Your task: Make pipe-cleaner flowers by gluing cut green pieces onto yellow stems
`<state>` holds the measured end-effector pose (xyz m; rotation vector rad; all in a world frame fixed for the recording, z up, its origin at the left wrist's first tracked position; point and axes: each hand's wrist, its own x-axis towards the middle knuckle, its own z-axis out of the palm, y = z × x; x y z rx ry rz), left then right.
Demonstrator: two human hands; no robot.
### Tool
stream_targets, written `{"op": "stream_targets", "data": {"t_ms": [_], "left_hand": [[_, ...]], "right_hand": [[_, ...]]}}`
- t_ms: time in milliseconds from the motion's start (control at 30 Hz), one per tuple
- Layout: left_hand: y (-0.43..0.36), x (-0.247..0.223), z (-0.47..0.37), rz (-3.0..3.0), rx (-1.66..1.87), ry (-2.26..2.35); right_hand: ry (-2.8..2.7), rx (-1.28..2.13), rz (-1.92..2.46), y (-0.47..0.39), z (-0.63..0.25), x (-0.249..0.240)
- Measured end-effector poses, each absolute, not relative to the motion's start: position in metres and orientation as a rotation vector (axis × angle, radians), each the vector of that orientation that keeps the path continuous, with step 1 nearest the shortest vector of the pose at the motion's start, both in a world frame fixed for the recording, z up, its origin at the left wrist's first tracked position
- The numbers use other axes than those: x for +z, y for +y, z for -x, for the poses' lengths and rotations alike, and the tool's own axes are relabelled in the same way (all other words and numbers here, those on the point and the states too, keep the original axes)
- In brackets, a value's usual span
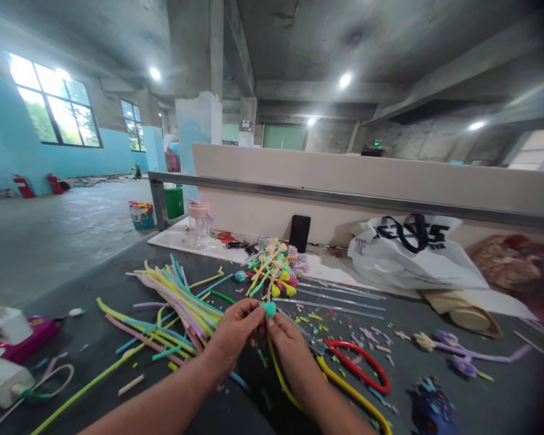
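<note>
Both hands meet at the middle of the dark table point(90, 284). A small mint-green fuzzy flower point(269, 309) is pinched between the fingertips of my left hand point(239, 329) and my right hand point(286, 341). A yellow-green stem point(277, 368) hangs below it, beside my right hand. Just beyond lies a pile of small colourful fuzzy flowers point(276, 263). To the left is a loose bundle of pastel pipe cleaners point(176, 296). Scissors with a red handle loop point(362, 362) and a yellow one lie right of my right hand, partly hidden by it.
Cut scraps point(367, 335) and clear sticks point(335, 305) lie at the right. Farther back are a jar point(199, 226), a phone point(300, 234) and a white bag point(417, 257). Chargers point(4, 374) sit at left; purple flowers point(465, 364) and a dark blue bundle point(433, 408) are at right.
</note>
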<state>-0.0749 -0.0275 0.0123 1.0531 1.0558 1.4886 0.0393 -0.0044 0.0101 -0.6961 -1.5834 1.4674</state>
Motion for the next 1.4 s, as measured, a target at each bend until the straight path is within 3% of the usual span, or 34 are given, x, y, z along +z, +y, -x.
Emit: {"op": "stream_targets", "data": {"t_ms": [200,533,767,1400], "left_hand": [[-0.026,0.011,0.076,-1.088,1.485,1.100],[-0.030,0.014,0.074,-1.059,1.596,1.155],[-0.030,0.010,0.071,-1.142,1.524,1.218],[-0.029,0.011,0.076,-1.315,1.618,1.401]], "right_hand": [[-1.595,1.433,0.717,-0.002,-0.040,0.009],[-1.823,0.775,0.973,-0.009,-0.046,0.017],[-1.902,0.623,0.907,-0.006,-0.047,0.011],[-1.712,1.102,0.876,0.003,-0.050,0.015]]}}
